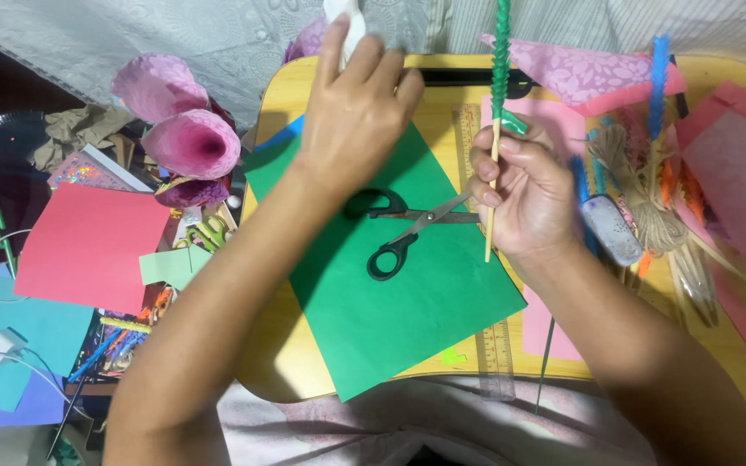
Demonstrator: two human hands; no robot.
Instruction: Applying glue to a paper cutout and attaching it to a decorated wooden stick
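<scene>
My right hand (524,194) grips a thin wooden stick (492,203) held upright; its upper part is wrapped in green paper (501,60). My left hand (356,108) reaches forward over the yellow lap table (282,345) and closes its fingers on a white object (349,26) near the table's far edge; most of that object is hidden. Below both hands a green paper sheet (390,302) lies on the table, with black-handled scissors (407,233) resting on it, blades slightly apart.
A clear ruler (496,354) lies under the green sheet. Pink paper cones (187,138) and loose coloured sheets (88,246) crowd the left. On the right lie pink paper (580,73), a raffia bundle (641,198), a blue-wrapped stick (658,78) and skewers.
</scene>
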